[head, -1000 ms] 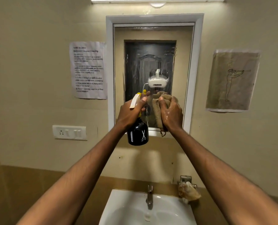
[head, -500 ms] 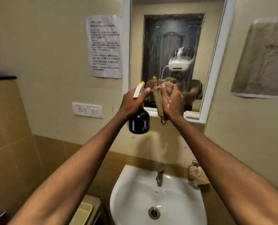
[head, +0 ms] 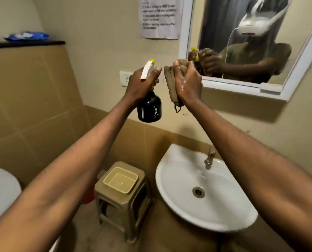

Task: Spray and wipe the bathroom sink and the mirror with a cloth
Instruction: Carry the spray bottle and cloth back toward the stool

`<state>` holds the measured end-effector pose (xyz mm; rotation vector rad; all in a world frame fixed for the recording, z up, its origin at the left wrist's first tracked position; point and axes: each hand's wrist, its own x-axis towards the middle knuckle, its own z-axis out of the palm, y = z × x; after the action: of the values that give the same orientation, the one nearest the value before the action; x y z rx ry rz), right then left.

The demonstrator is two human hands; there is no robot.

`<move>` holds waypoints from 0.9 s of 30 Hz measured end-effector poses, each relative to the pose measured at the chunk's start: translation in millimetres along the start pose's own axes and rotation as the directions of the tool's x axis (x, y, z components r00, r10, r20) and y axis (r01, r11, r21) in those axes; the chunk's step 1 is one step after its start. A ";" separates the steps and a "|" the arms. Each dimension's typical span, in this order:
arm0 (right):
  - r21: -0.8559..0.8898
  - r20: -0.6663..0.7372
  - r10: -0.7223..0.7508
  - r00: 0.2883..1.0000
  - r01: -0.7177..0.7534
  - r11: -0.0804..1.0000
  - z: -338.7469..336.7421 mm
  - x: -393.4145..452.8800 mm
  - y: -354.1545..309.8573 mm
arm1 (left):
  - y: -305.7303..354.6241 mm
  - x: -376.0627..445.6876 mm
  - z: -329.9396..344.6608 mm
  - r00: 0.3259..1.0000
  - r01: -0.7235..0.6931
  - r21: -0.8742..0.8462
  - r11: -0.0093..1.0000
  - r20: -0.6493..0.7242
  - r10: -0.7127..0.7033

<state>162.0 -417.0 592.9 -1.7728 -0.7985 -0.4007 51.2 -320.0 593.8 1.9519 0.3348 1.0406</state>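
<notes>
The left hand point(head: 142, 84) is gripping the neck of a black round-bodied spray bottle with a white trigger and yellow nozzle point(head: 149, 108), fingers curled round it and the bottle's body hanging below the fist with a white scissors mark facing the camera. Just beside it, the right hand point(head: 188, 84) is squeezing a bunched tan cloth point(head: 170, 79), wet and glistening across the knuckles, with a frayed end of the cloth dangling beneath the palm. Both hands are being held up close together but apart, the nozzle pointing toward the cloth. Beyond and above the right hand, the white-framed wall mirror point(head: 279, 90) is showing streaks on its glass and reflecting the two hands. Well below the right forearm, the white ceramic oval sink point(head: 178, 179) is sitting with its metal tap point(head: 208, 159) at the back rim. Below the left forearm, a beige plastic stool point(head: 115, 200) is carrying a cream rectangular tub point(head: 121, 180).
</notes>
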 end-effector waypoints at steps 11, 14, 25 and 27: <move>-0.001 0.080 0.106 0.991 -0.106 0.994 127.8 -41.5 -12.8 | -84.5 0.4 -85.1 0.996 0.073 0.076 0.994 0.043 -0.076; -0.012 0.086 0.134 0.987 -0.134 0.991 160.0 -52.8 -11.5 | -110.7 3.5 -103.0 0.993 0.088 0.074 0.993 0.067 -0.093; -0.122 0.163 0.259 0.952 -0.241 0.963 243.2 -79.7 17.2 | -201.6 5.9 -127.4 0.972 0.201 0.081 0.976 0.104 -0.209; -0.119 0.183 0.277 0.943 -0.258 0.959 254.3 -83.4 22.5 | -213.4 6.1 -128.2 0.970 0.211 0.072 0.975 0.111 -0.218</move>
<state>88.4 -210.7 437.5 -2.0001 -0.6708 -0.0816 -11.4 -118.8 461.1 1.9708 0.5044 0.7799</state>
